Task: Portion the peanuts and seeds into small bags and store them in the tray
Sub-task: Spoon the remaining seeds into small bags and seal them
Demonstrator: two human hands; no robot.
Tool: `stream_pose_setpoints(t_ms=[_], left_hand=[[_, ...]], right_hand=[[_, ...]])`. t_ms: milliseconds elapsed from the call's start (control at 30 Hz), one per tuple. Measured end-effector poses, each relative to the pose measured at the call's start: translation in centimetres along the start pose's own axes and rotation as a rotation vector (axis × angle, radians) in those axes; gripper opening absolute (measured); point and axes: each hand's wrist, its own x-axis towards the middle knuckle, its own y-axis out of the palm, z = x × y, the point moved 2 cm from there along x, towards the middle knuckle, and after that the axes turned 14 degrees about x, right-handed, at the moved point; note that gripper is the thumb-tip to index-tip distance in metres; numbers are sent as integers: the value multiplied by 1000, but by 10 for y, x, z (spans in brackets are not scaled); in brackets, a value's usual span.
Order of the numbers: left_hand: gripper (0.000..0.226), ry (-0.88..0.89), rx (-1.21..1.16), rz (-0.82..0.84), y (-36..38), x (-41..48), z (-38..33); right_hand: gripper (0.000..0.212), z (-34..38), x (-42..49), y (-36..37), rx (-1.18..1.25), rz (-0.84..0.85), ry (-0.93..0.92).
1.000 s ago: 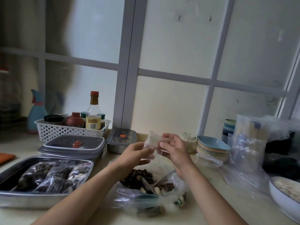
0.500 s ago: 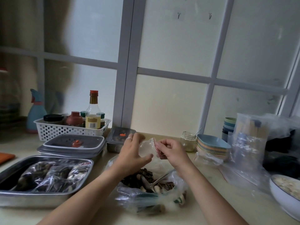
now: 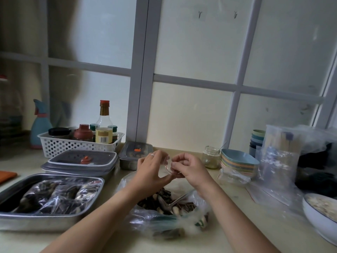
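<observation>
spray bottle (image 3: 41,125): blue, upright at the far left of the table (image 3: 237,227).
basket (image 3: 80,145): white and perforated, just right of the spray bottle, holding sauce bottles and jars.
tray (image 3: 36,221): steel, at the near left, with filled bags (image 3: 54,196) of dark seeds lying inside.
lidded containers (image 3: 82,161): stacked just behind the tray.
left hand (image 3: 152,172): raised over the table, thumb and fingers curled, pinching the left edge of the small bag (image 3: 168,166).
small bag: clear with a red-lined mouth, held between both hands above the large bag (image 3: 149,221); I cannot tell what is in it.
right hand (image 3: 189,168): fingers curled, pinching the small bag's right edge.
large bag: open on the table under the hands, holding peanuts and seeds (image 3: 151,203) and a spoon (image 3: 182,196).
glass jar (image 3: 211,157): right of the hands, beside stacked plates (image 3: 237,163).
bowl (image 3: 321,214): white, at the far right edge.
</observation>
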Motion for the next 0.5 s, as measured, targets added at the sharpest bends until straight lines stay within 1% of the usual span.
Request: stream_pose_setpoints(t_ms=[100,167,233,333,400,500], left_hand=[[45,9,32,-8,0,0,-1],[45,25,55,4,1,0,0],[45,44,84,30,2,0,2],[43,35,94,61,4,-1,2],[38,19,92,70,4,-1,3],[30,21,101,67,4,-1,2]], right_hand=[[12,-1,-1,-1,-197,-28,-98],[15,3,-3,0,-321,-11,-187],[14,6,-6,3,-384,25,-268],[10,13,-8,3,-408,47,-365],[8,18,-10,3,-341,88,-326],[26,20,-16,6,-242,159,-129]])
